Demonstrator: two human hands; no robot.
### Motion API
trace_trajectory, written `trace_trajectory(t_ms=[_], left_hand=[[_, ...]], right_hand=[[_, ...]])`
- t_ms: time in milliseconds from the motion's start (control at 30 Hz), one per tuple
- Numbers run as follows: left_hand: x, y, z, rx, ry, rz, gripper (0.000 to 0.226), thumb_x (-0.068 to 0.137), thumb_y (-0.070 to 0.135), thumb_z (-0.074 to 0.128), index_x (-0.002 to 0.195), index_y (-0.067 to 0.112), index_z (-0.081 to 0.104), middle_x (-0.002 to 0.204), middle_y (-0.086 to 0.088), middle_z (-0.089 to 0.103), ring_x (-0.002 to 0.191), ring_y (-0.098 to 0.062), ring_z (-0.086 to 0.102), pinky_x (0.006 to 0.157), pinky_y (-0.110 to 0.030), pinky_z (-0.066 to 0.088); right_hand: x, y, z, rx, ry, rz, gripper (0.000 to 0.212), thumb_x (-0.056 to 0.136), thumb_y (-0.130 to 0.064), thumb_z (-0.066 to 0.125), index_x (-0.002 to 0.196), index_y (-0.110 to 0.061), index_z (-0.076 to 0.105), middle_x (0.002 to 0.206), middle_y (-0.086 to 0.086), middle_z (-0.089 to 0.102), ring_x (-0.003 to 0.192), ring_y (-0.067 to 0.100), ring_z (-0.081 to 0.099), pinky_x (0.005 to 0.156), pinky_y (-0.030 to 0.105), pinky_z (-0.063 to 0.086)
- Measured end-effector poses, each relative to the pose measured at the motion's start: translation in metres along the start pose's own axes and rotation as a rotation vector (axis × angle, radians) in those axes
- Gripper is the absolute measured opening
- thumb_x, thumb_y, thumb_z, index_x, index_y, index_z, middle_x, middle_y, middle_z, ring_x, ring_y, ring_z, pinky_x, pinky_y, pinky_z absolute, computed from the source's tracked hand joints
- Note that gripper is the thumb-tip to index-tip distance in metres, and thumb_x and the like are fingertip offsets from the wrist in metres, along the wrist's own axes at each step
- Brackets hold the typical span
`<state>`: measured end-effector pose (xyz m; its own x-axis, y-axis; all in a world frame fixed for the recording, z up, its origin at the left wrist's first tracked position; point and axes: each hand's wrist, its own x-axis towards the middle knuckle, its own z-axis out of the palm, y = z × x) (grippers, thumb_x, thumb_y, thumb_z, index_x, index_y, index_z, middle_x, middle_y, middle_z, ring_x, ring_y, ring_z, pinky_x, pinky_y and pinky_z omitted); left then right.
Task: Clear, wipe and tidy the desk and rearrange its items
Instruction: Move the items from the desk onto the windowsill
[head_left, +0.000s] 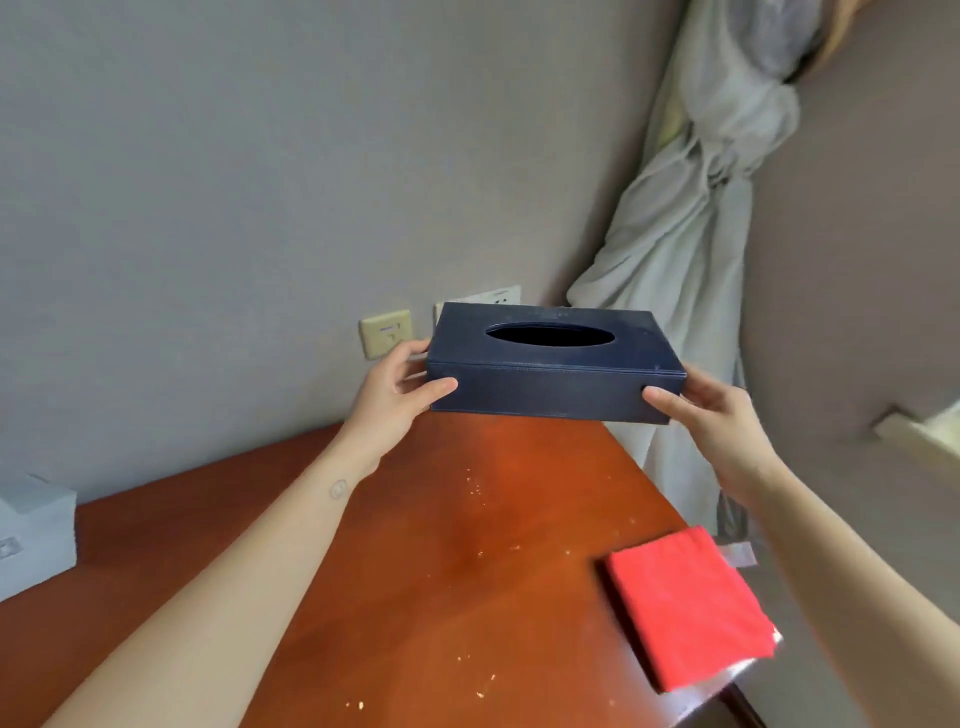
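A dark blue tissue box (556, 387) with an oval slot on top is held up in the air over the far end of the reddish-brown wooden desk (426, 571). My left hand (397, 395) grips its left end, thumb on the front face. My right hand (711, 415) grips the right end the same way. A folded red cloth (688, 605) lies flat on the desk near its right edge. Small pale crumbs (475, 486) are scattered over the desk top.
A grey box (34, 535) stands at the desk's left end. Two wall sockets (384, 332) sit on the grey wall behind the tissue box. A tied light curtain (691, 234) hangs past the desk's right side. The desk's right edge runs diagonally beside the cloth.
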<state>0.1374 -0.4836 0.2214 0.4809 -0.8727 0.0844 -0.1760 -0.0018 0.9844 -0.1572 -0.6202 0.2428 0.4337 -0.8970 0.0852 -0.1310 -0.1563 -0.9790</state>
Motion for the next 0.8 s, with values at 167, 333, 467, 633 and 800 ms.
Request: trace_trajectory(t_ms=[167,333,467,633,800], left_hand=[[-0.005,0.04,0.088,0.067,-0.161,0.118,0.037,0.087,0.018,0.074,0.122,0.026,0.061,0.122,0.011,0.067,0.115,-0.002,0.06,0.097,-0.02,0.046],[-0.029,0.079,0.188,0.04,-0.319,0.21,0.038,0.089,0.01,0.071,0.124,0.019,0.059,0.121,0.009,0.067,0.11,0.002,0.062,0.088,-0.008,0.046],[-0.056,0.097,0.263,0.025,-0.425,0.254,0.039,0.087,0.011,0.072,0.124,0.017,0.06,0.123,0.007,0.067,0.116,-0.001,0.06,0.097,-0.014,0.045],[-0.101,0.12,0.351,-0.046,-0.537,0.281,0.04,0.086,0.003,0.072,0.123,0.011,0.06,0.118,0.0,0.069,0.104,0.002,0.064,0.093,-0.015,0.047],[-0.146,0.139,0.422,-0.107,-0.661,0.296,0.036,0.084,-0.001,0.072,0.114,0.016,0.063,0.11,-0.001,0.07,0.094,-0.001,0.067,0.085,-0.013,0.049]], right_hand=[[-0.055,-0.001,-0.096,-0.01,0.166,-0.015,0.042,0.091,-0.008,0.065,0.131,-0.021,0.061,0.114,-0.014,0.071,0.109,0.0,0.063,0.093,0.019,0.047],[-0.121,-0.001,-0.191,-0.019,0.33,-0.006,0.04,0.089,-0.01,0.067,0.129,-0.017,0.064,0.109,-0.013,0.073,0.103,0.003,0.066,0.089,0.022,0.051],[-0.182,-0.003,-0.262,-0.022,0.441,0.018,0.032,0.088,-0.014,0.07,0.12,-0.021,0.069,0.111,-0.005,0.073,0.111,0.017,0.066,0.102,0.044,0.049],[-0.263,-0.009,-0.33,-0.048,0.578,0.031,0.03,0.088,-0.011,0.069,0.117,-0.019,0.07,0.107,-0.005,0.074,0.1,0.011,0.069,0.095,0.037,0.051],[-0.339,-0.011,-0.383,-0.112,0.711,0.039,0.029,0.088,-0.009,0.069,0.113,-0.023,0.07,0.103,-0.012,0.075,0.094,0.003,0.068,0.085,0.023,0.052]])
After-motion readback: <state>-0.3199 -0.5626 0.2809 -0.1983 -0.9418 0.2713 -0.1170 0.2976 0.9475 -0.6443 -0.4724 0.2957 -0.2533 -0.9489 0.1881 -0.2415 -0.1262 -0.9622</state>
